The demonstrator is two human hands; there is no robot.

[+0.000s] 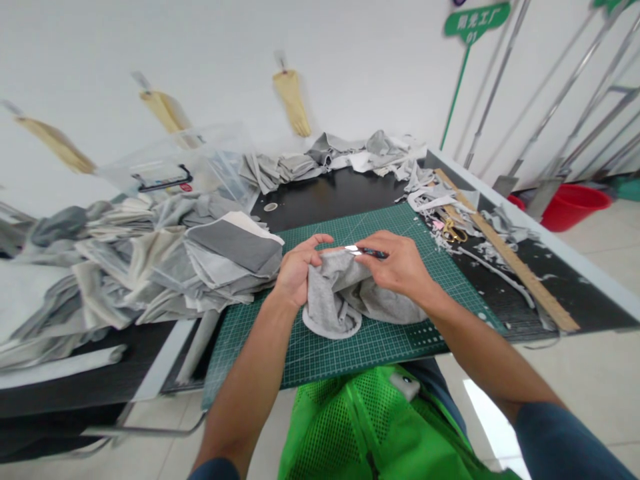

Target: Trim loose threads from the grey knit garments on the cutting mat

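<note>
A crumpled piece of grey fabric (333, 300) hangs and rests over the green cutting mat (300, 357). My left hand (299, 267) is closed on its upper left edge, thumb and forefinger gripping the cloth. In my right hand (397, 263) is a small knife-like tool (370, 253) with a dark handle and a shiny metal end; its exact kind is unclear. That metal end points left and meets the top edge of the cloth between my hands. Part of the fabric lies hidden behind my right hand and wrist.
Stacked grey cloth pieces (235, 243) fill the left side, before a clear plastic box (195, 160). Scraps (350, 153) line the back edge. At right lie gold-handled scissors (454, 232) and a long wooden ruler (515, 260). A red bucket (575, 207) stands beyond the table.
</note>
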